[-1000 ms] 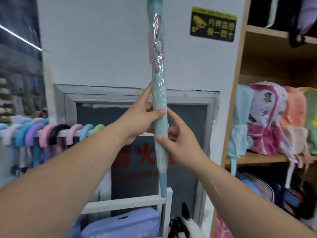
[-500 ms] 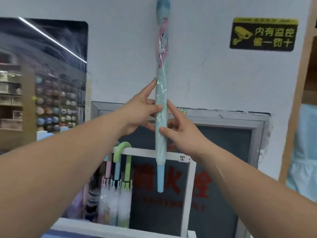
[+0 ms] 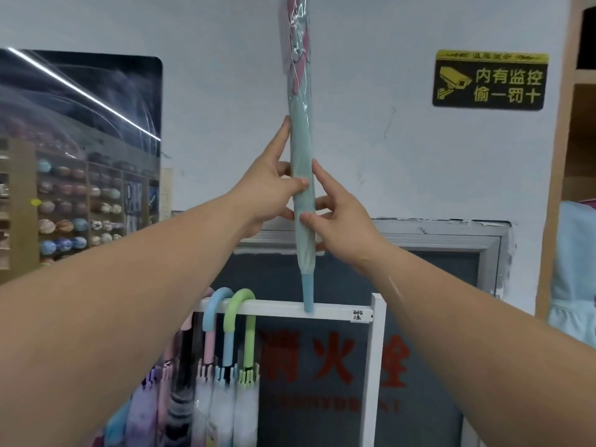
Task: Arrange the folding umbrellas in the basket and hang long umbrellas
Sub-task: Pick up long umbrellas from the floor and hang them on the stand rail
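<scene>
A long light-blue umbrella (image 3: 301, 150) in clear plastic wrap stands upright in front of me, tip down; its upper end runs out of the frame. My left hand (image 3: 269, 188) grips it from the left and my right hand (image 3: 338, 221) pinches it from the right, a little lower. The blue tip (image 3: 308, 293) reaches the white rack rail (image 3: 322, 309). Several long umbrellas hang on that rail by curved handles, among them a green handle (image 3: 240, 304) and a blue handle (image 3: 214, 304).
A white rack post (image 3: 377, 366) stands at the rail's right end. Behind is a white wall with a yellow-and-black camera sign (image 3: 488, 79) and a grey-framed panel (image 3: 451, 240). Wooden shelving (image 3: 554, 156) rises at the right; ball shelves (image 3: 71, 208) lie at the left.
The view has swung left and up, away from the backpack shelves. Both hands keep hold of the umbrella, whose tip now sits at the rack rail.
</scene>
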Demonstrator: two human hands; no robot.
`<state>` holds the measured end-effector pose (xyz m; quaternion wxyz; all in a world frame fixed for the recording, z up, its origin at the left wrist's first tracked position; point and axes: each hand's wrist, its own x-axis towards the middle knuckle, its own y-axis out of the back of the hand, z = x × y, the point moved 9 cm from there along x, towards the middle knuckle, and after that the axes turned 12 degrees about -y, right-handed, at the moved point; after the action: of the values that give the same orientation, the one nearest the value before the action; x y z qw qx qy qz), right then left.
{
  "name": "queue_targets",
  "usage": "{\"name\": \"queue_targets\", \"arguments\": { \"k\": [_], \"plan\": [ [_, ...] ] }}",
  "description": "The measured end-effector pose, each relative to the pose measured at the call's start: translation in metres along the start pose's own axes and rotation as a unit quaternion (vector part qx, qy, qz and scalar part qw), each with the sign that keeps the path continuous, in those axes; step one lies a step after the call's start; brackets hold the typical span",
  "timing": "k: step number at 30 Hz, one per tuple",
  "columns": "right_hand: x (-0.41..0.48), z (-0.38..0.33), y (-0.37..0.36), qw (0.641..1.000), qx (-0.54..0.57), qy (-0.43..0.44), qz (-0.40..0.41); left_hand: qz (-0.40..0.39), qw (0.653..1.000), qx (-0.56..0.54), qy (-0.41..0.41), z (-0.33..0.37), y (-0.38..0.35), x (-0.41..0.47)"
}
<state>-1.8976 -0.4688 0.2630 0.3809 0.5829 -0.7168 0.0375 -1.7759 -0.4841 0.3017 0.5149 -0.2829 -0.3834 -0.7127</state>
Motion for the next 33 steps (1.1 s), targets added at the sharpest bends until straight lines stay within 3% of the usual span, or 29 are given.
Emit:
{"name": "queue_targets", "arguments": {
  "k": [10, 21, 33],
  "plan": [
    [0.017, 0.003, -0.011, 0.998, -0.003, 0.002, 0.056, 0.003, 0.999, 0.045, -0.014, -0.002, 0.008, 0.013],
    [-0.004, 0.054, -0.043, 0.998, 0.027, -0.044, -0.044, -0.003, 0.999, -0.016, 0.035, -0.063, 0.005, -0.026],
    [0.027, 0.014, -0.03, 1.0, -0.004, -0.024, 0.009, -0.004, 0.999, -0.033, 0.041, -0.095, -0.007, -0.059]
  ]
}}
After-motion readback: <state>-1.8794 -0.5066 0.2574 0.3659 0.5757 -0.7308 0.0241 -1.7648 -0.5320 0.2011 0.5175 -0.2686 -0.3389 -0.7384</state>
